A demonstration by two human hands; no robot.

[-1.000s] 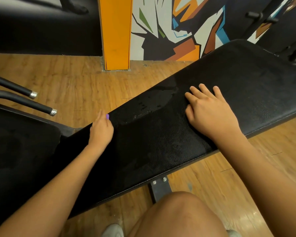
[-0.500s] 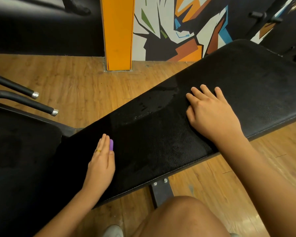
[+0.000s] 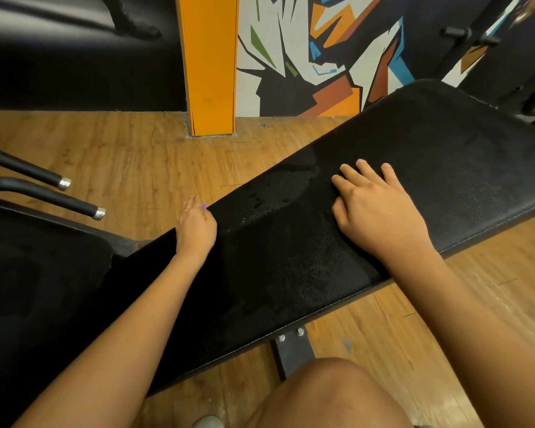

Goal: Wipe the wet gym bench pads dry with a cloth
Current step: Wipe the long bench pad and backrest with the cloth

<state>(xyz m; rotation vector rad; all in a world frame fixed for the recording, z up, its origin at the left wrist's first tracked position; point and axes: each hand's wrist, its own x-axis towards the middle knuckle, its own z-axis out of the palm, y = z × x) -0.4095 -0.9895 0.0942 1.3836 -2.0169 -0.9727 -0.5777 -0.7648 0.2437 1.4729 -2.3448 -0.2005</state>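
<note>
A long black bench pad [image 3: 445, 168] runs diagonally from lower left to upper right. A wet patch with droplets [image 3: 275, 193] shines near its far edge. My left hand [image 3: 195, 230] lies on the pad at the far edge, left of the wet patch, fingers reaching over the rim. The surface under it and my forearm looks matte black; I cannot tell whether that is a dark cloth. My right hand [image 3: 377, 211] rests flat on the pad just right of the wet patch, fingers spread and holding nothing.
A second black pad [image 3: 44, 273] sits at the left, with two black chrome-tipped handles [image 3: 59, 199] above it. An orange pillar [image 3: 209, 72] and a painted wall stand behind on the wooden floor. My knee [image 3: 322, 396] and the bench bracket [image 3: 292, 350] are below the pad.
My left hand slid from the far edge back toward me, then out to the far edge again. My right hand stayed in place on the pad.
</note>
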